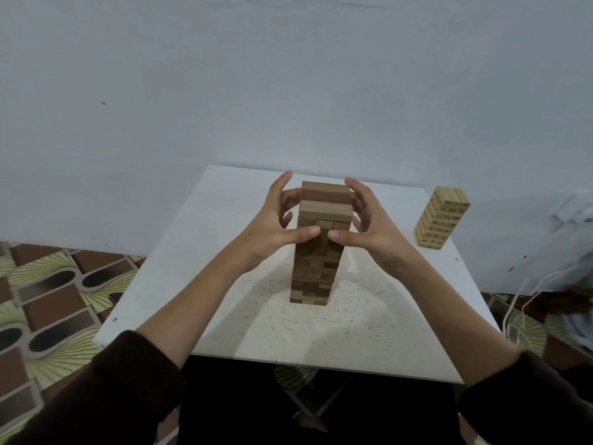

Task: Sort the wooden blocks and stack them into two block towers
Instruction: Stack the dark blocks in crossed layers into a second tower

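Note:
A tall tower of brown wooden blocks (pixel 316 268) stands in the middle of the white table (pixel 224 300). My left hand (pixel 276 226) is at its left side and my right hand (pixel 369 226) at its right side, near the top layers. Fingers of both hands are spread and nearly straight. Both thumbs press against the tower's front face, their tips almost meeting. The other fingertips touch or hover by the upper blocks; I cannot tell which. A shorter tower of pale, numbered blocks (pixel 441 218) stands at the table's far right corner.
A blue-grey wall rises right behind the table. Patterned floor covering (pixel 54 300) lies to the left. White cords (pixel 526 303) and cloth sit off the table's right edge. A stool's frame (pixel 308 403) shows under the near edge.

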### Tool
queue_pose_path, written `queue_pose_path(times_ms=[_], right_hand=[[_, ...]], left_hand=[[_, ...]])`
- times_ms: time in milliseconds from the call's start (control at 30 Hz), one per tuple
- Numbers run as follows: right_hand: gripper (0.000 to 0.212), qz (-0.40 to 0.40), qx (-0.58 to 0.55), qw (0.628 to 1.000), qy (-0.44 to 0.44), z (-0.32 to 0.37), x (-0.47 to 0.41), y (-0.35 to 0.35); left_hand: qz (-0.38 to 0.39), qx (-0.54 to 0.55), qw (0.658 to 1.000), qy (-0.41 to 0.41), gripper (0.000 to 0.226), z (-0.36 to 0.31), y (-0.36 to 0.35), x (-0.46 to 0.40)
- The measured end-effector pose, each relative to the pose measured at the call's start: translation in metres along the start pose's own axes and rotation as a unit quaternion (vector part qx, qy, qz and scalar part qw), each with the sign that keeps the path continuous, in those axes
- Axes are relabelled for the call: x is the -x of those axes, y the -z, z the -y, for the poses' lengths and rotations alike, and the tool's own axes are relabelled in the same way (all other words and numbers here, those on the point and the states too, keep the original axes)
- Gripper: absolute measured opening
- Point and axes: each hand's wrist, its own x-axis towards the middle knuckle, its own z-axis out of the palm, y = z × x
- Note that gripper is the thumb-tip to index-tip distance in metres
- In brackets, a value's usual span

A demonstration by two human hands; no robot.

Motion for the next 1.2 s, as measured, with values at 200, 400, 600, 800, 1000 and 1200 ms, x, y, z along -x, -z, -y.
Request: queue_pose_path(times_ms=[200,400,600,800,1000,1200], right_hand=[[0.101,-0.008,0.002,1.000,0.005,-0.0002,-0.0023,0.0000],[0.097,-0.009,0.006,1.000,0.004,-0.0006,-0.0041,0.0015],[0.096,-0.004,0.012,1.000,0.006,-0.0037,-0.0063,0.0026],[0.101,0.016,0.020,1.000,-0.001,-0.0056,-0.0067,0.0059],[0.105,0.026,0.026,0.999,0.001,-0.0079,-0.0065,0.0051],[0.099,0.023,0.032,0.999,-0.003,-0.0096,-0.0080,0.0060]], left_hand=[[-0.008,-0.007,1.000,-0.003,0.102,-0.0041,-0.0004,-0.0035],[-0.007,-0.008,1.000,0.005,0.100,-0.0068,-0.0012,-0.0055],[-0.003,-0.009,1.000,0.008,0.107,-0.0082,-0.0008,-0.0053],[0.007,-0.014,1.000,0.019,0.108,-0.0075,0.0022,-0.0058],[0.014,-0.018,0.999,0.030,0.106,-0.0031,0.0016,-0.0063],[0.011,-0.015,0.999,0.031,0.107,-0.0019,-0.0003,-0.0073]])
